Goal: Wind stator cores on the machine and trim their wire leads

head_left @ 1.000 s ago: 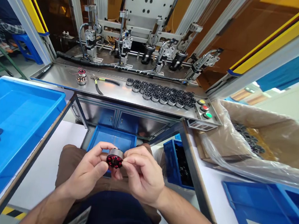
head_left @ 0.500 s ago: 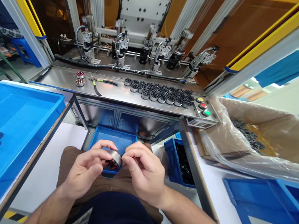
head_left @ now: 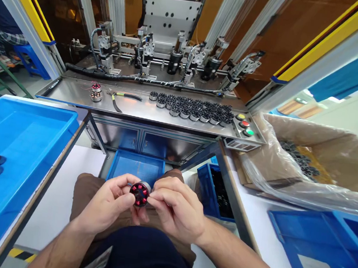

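Between my hands, above my lap, is a motor stator (head_left: 139,194), a silvery ring with red wire windings inside. Its open face with the red coils is tilted up toward me. My left hand (head_left: 111,201) grips its left side between thumb and fingers. At its right edge, my right hand (head_left: 179,208) is closed, thumb and forefinger pinched against the rim. Whether a thin wire end is also in that pinch, I cannot tell.
On the steel ledge lie cutting pliers (head_left: 119,98), two wound stators (head_left: 96,95) and rows of black-and-silver motor parts (head_left: 194,109). A blue tray (head_left: 38,136) with several stators stands left. Right are push buttons (head_left: 244,124), a plastic-lined carton (head_left: 288,192) and blue bins (head_left: 312,237).
The stator has been turned so that its coil face points up at me instead of its silvery side. A thin red strand seen earlier at my right fingers no longer shows.
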The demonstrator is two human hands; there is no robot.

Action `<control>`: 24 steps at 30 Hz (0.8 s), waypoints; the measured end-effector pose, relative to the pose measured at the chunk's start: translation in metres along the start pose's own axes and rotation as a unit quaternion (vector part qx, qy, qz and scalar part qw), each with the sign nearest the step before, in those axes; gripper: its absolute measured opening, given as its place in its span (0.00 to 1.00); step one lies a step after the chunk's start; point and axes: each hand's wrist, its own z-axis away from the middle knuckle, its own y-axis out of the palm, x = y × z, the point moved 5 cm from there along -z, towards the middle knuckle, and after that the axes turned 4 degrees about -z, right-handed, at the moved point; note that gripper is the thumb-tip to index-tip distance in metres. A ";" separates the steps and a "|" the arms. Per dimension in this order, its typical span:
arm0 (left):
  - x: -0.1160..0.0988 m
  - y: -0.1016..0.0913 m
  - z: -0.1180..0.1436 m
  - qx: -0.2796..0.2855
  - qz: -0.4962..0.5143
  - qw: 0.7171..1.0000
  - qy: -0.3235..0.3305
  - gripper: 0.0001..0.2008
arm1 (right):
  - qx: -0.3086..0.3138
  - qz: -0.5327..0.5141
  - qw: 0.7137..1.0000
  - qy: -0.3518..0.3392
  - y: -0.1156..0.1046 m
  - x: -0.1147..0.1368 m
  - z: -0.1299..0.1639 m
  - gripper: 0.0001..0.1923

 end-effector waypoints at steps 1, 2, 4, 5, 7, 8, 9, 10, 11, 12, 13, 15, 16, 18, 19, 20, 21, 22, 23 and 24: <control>0.000 0.000 0.000 -0.004 0.002 1.000 0.016 0.14 | -0.005 -0.003 1.000 0.015 0.000 0.000 0.000 0.05; 0.000 0.000 0.000 -0.006 0.007 1.000 0.029 0.13 | -0.009 -0.008 0.999 0.035 0.000 -0.001 0.001 0.05; 0.000 0.000 0.000 -0.013 0.015 0.998 0.056 0.13 | -0.024 -0.028 0.996 0.082 0.001 -0.004 0.004 0.04; 0.000 0.000 0.000 -0.020 0.012 0.997 0.071 0.14 | -0.035 -0.042 0.993 0.106 0.002 -0.006 0.005 0.05; -0.001 0.000 0.001 -0.040 -0.010 0.993 0.111 0.14 | -0.058 -0.076 0.984 0.152 0.003 -0.010 0.008 0.06; -0.003 0.000 0.002 -0.055 -0.030 0.989 0.134 0.15 | -0.068 -0.094 0.977 0.176 0.005 -0.012 0.009 0.06; -0.005 0.000 0.003 -0.071 -0.052 0.984 0.158 0.15 | -0.075 -0.115 0.970 0.201 0.006 -0.015 0.011 0.07; -0.007 0.000 0.004 -0.087 -0.076 0.977 0.181 0.16 | -0.079 -0.140 0.960 0.228 0.008 -0.017 0.012 0.08; -0.009 0.001 0.005 -0.102 -0.099 0.969 0.202 0.18 | -0.081 -0.171 0.948 0.255 0.010 -0.019 0.014 0.09; -0.011 0.001 0.007 -0.114 -0.122 0.961 0.221 0.21 | -0.083 -0.208 0.933 0.282 0.012 -0.022 0.017 0.10; -0.013 0.002 0.008 -0.125 -0.146 0.952 0.238 0.23 | -0.085 -0.246 0.915 0.308 0.015 -0.024 0.019 0.11; -0.015 0.003 0.011 -0.140 -0.187 0.935 0.266 0.26 | -0.088 -0.314 0.878 0.350 0.021 -0.027 0.024 0.12; -0.015 0.003 0.012 -0.145 -0.202 0.929 0.275 0.27 | -0.090 -0.340 0.862 0.366 0.023 -0.029 0.027 0.12; -0.015 0.002 0.014 -0.151 -0.221 0.922 0.281 0.28 | -0.093 -0.377 0.836 0.388 0.027 -0.031 0.031 0.12; -0.015 0.002 0.014 -0.152 -0.224 0.920 0.282 0.28 | -0.094 -0.388 0.827 0.397 0.029 -0.033 0.033 0.12; -0.014 0.002 0.015 -0.155 -0.225 0.920 0.280 0.28 | -0.095 -0.395 0.821 0.401 0.030 -0.034 0.034 0.12; -0.014 0.001 0.016 -0.160 -0.225 0.921 0.275 0.28 | -0.096 -0.399 0.819 0.400 0.031 -0.035 0.035 0.12; -0.014 0.000 0.016 -0.165 -0.224 0.923 0.268 0.28 | -0.097 -0.401 0.820 0.395 0.032 -0.035 0.036 0.12; -0.013 0.000 0.016 -0.169 -0.221 0.925 0.258 0.28 | -0.099 -0.403 0.823 0.389 0.033 -0.036 0.036 0.12; -0.013 0.000 0.017 -0.172 -0.217 0.928 0.251 0.28 | -0.101 -0.404 0.825 0.382 0.033 -0.036 0.036 0.12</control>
